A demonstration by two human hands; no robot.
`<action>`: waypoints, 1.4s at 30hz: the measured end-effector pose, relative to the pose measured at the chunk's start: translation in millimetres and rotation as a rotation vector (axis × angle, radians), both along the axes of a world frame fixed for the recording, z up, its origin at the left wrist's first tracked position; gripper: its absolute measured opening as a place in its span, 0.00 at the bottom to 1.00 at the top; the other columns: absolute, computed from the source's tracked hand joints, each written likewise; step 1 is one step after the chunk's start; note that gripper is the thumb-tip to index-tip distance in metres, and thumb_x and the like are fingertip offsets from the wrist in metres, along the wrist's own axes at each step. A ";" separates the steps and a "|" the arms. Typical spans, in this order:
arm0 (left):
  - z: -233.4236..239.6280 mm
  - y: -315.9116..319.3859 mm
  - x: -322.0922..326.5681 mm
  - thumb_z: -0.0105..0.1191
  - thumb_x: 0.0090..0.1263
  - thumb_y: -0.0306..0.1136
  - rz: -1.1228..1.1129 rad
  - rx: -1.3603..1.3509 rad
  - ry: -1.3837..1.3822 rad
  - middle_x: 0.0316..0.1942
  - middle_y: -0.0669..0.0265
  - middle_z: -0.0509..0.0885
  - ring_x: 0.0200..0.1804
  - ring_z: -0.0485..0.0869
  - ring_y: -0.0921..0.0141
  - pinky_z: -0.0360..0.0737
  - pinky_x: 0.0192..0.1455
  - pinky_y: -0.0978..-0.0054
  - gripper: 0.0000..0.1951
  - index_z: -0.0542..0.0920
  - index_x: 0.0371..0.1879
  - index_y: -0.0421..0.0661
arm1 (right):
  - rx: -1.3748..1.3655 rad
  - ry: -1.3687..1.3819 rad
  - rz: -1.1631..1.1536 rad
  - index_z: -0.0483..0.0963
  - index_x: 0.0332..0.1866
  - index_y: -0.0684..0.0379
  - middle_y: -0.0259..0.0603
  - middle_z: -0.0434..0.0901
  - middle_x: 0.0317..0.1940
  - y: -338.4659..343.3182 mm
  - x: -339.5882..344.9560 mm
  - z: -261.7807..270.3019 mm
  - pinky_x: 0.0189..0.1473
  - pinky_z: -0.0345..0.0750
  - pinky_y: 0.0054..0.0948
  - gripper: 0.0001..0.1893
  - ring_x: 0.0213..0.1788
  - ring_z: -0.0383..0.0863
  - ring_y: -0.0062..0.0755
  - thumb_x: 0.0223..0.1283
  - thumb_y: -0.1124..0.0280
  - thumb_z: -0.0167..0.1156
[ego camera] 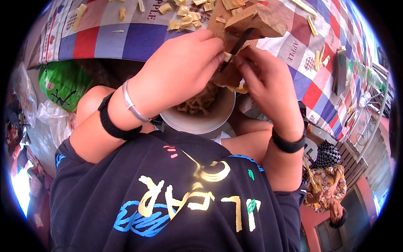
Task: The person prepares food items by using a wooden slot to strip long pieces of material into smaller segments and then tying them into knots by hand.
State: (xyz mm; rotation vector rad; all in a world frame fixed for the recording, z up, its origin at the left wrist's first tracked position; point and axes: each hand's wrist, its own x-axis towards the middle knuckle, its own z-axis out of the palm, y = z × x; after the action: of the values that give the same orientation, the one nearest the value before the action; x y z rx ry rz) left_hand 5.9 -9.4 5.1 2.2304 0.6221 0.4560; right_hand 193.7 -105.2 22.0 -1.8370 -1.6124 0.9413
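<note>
A dark metal blade (241,42) stands slantwise against a wooden block (256,21) on a wooden board (217,20) at the table's edge. My left hand (185,66) pinches a short pale yellow strip (227,56) at the blade's left side. Just right of the blade, my right hand (267,82) has its thumb and forefinger together; whether they hold the strip's other end is hidden. Below both hands, a white bucket (201,127) between my knees contains pale shavings or cut strips (196,105). Several short yellow pieces (185,17) lie on the cloth left of the board.
A checked tablecloth (138,41) covers the table, with longer yellow strips (312,26) and a dark flat bar (340,71) at the right. A green bag (64,83) and clear plastic bags (55,118) are at the left. Another person (326,189) sits at the lower right.
</note>
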 end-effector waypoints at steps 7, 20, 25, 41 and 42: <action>4.1 21.8 -16.1 0.54 0.76 0.31 0.296 0.130 -0.113 0.35 0.57 0.82 0.35 0.82 0.63 0.78 0.41 0.70 0.08 0.82 0.45 0.41 | -0.303 0.455 -0.220 0.76 0.44 0.65 0.36 0.81 0.29 -9.9 -8.0 33.7 0.42 0.76 0.24 0.12 0.36 0.80 0.22 0.72 0.64 0.60; 42.9 -26.9 -37.2 0.49 0.80 0.34 -0.075 -0.641 -0.099 0.31 0.63 0.82 0.32 0.78 0.73 0.76 0.37 0.76 0.12 0.81 0.43 0.36 | -0.037 0.986 -0.395 0.76 0.48 0.61 0.32 0.80 0.36 -30.4 -33.5 32.9 0.37 0.74 0.16 0.11 0.34 0.77 0.15 0.66 0.71 0.67; 45.1 -25.0 -38.5 0.53 0.77 0.33 -0.014 -0.599 -0.157 0.30 0.67 0.79 0.30 0.74 0.77 0.72 0.35 0.79 0.10 0.80 0.42 0.37 | -0.202 0.980 -0.326 0.75 0.49 0.62 0.33 0.81 0.36 -30.8 -30.5 41.3 0.32 0.75 0.16 0.12 0.34 0.82 0.16 0.66 0.71 0.67; 23.7 -4.6 -24.7 0.58 0.73 0.30 0.161 -0.495 -0.105 0.23 0.77 0.70 0.25 0.61 0.84 0.58 0.27 0.83 0.06 0.80 0.39 0.40 | 0.033 0.993 -0.648 0.72 0.46 0.63 0.34 0.78 0.31 -17.7 -34.8 12.5 0.32 0.71 0.17 0.08 0.29 0.76 0.17 0.68 0.72 0.62; 21.1 -4.4 -22.2 0.58 0.73 0.30 0.156 -0.469 -0.103 0.23 0.76 0.70 0.25 0.61 0.84 0.58 0.27 0.82 0.06 0.80 0.39 0.40 | 0.040 0.972 -0.669 0.72 0.46 0.63 0.34 0.78 0.31 -17.3 -34.5 11.9 0.32 0.71 0.17 0.08 0.29 0.75 0.17 0.68 0.72 0.62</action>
State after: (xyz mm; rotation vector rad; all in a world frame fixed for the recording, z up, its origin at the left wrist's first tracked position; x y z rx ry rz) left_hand -16.2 -13.8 26.2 1.7128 0.7635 0.4471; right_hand 159.2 -122.5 33.9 -1.3544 -0.3896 1.1692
